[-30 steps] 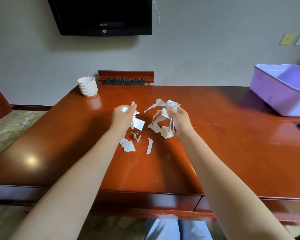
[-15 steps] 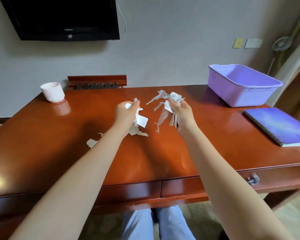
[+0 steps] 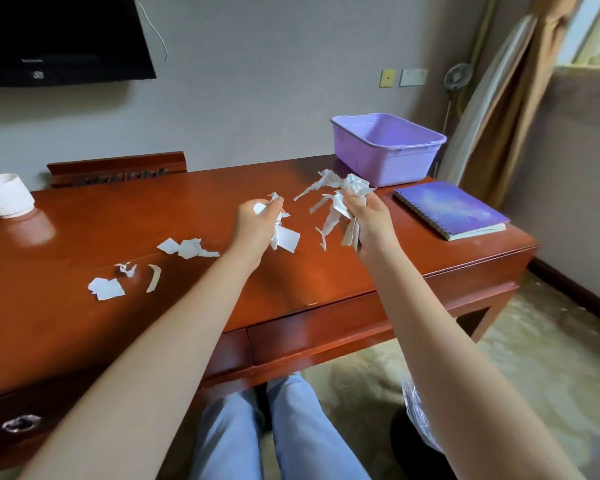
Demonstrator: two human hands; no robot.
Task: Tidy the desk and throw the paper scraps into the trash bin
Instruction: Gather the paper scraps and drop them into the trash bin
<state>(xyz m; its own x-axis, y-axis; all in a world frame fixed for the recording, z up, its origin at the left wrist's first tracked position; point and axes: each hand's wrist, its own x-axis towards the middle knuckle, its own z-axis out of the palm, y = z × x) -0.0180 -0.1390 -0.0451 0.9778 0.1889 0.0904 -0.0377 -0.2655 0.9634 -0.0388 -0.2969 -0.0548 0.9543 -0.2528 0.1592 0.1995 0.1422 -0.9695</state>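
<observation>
We are holding paper scraps (image 3: 340, 188) in curled fingers of the left hand (image 3: 253, 226) and right hand (image 3: 371, 220); loose scraps (image 3: 187, 248) are lying toward the desk (image 3: 326, 271) front-left edge, awaiting binning.

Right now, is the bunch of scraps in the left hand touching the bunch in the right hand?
Apart: the head view shows bare desk between the left bunch and the right bunch.

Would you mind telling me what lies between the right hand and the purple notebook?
Nothing: the head view shows only bare desk between the right hand, gripping paper scraps, and the notebook.
</observation>
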